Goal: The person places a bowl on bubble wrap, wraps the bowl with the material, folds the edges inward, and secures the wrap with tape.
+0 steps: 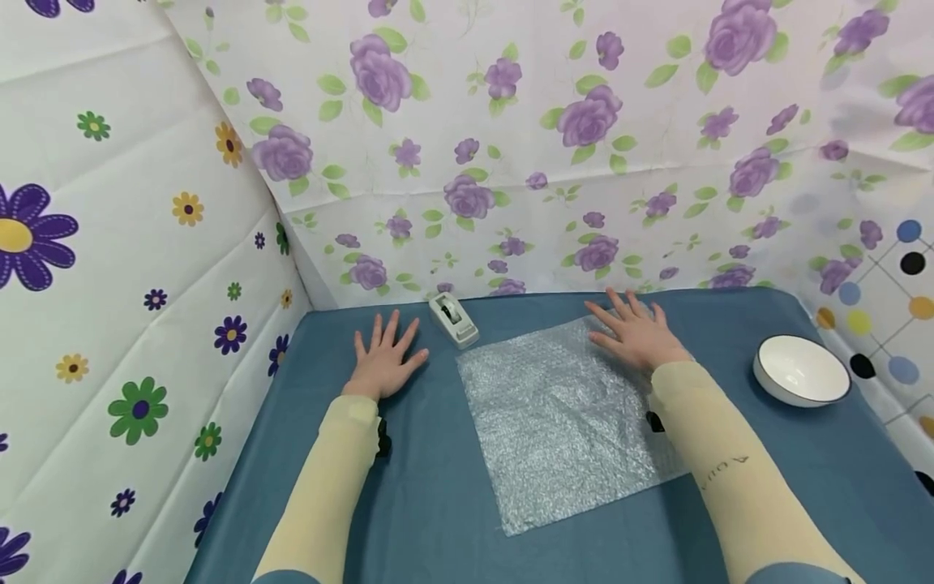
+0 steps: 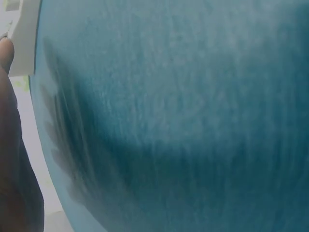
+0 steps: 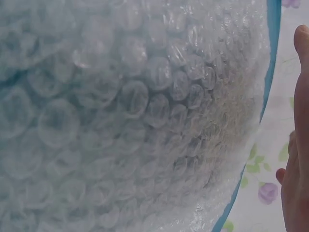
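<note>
A sheet of clear bubble wrap (image 1: pixel 547 422) lies flat on the blue table, and its bubbles fill most of the right wrist view. My right hand (image 1: pixel 636 337), fingers spread, is over the sheet's far right corner. My left hand (image 1: pixel 383 361) is spread palm down above the blue cloth, left of the sheet, casting a shadow in the left wrist view. Just beyond its fingers, near the table's back edge, stands a white tape dispenser (image 1: pixel 454 319). Neither hand holds anything.
A white bowl (image 1: pixel 801 371) with a dark rim stands at the right side of the blue table (image 1: pixel 423 503). Floral sheets (image 1: pixel 467 146) hang behind and to the left. A dotted sheet (image 1: pixel 901 324) borders the right edge.
</note>
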Available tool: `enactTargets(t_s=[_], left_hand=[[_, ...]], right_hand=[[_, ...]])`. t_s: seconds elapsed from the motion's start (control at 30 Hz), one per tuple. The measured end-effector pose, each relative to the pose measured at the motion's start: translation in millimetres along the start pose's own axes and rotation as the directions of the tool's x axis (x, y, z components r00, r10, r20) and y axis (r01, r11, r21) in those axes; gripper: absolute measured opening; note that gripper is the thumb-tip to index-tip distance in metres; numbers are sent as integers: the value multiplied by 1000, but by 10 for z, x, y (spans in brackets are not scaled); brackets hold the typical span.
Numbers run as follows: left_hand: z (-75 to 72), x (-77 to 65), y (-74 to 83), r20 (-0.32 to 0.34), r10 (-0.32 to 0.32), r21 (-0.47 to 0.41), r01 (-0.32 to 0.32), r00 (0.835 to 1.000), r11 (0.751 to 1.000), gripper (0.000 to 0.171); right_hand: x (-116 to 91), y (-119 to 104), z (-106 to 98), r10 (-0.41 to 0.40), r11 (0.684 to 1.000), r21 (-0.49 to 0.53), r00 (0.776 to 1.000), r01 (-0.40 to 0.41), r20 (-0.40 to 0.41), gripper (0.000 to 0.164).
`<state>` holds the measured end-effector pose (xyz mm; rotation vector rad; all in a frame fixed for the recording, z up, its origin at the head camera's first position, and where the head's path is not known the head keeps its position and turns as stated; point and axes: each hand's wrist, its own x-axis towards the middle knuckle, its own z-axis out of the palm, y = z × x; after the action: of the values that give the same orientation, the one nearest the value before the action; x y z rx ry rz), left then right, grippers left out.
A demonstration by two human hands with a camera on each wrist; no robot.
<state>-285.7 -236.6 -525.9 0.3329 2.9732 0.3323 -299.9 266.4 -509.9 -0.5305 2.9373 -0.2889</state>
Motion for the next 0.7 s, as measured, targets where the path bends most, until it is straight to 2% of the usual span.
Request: enactTargets(t_s=[0.2, 0.5, 0.7], left_hand=[[83, -26, 27, -12, 47, -65, -48, 999, 997, 83], [45, -231, 204, 19, 69, -159, -65, 997, 985, 79], [6, -349, 288, -35, 105, -238, -111, 994, 965, 77]], right_hand=[[-12, 92, 16, -33, 999, 20, 999, 33, -14, 74], [-206, 219, 33, -50, 989, 139, 999, 49, 5, 76], [-437, 254, 42, -91, 975, 204, 995, 82, 32, 80]])
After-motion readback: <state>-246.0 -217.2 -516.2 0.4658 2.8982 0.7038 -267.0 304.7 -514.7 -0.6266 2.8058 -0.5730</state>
